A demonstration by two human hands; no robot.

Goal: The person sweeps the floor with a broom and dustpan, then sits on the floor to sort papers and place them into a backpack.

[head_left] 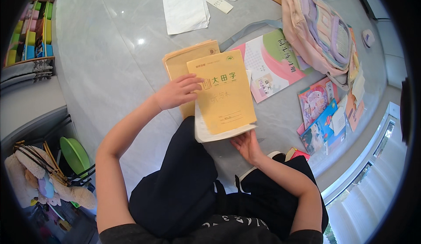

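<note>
A yellow-covered exercise book (227,102) with white pages showing beneath its cover is in front of me. My right hand (246,145) holds its lower edge from below, the fingers partly hidden under the pages. My left hand (181,91) lies with spread fingertips on the left edge of the cover. Behind and left of it is a stack of tan exercise books (190,56) on the floor. A pink, white and green workbook (273,63) lies to the right, partly under a grey strap.
A pastel backpack (315,33) lies at upper right, with picture-covered books (317,102) below it. White paper sheets (185,9) and a paper slip (219,3) lie on the tiled floor ahead. Far left are a shelf of coloured bins (31,38), plush toys (26,175) and a green basin (75,155).
</note>
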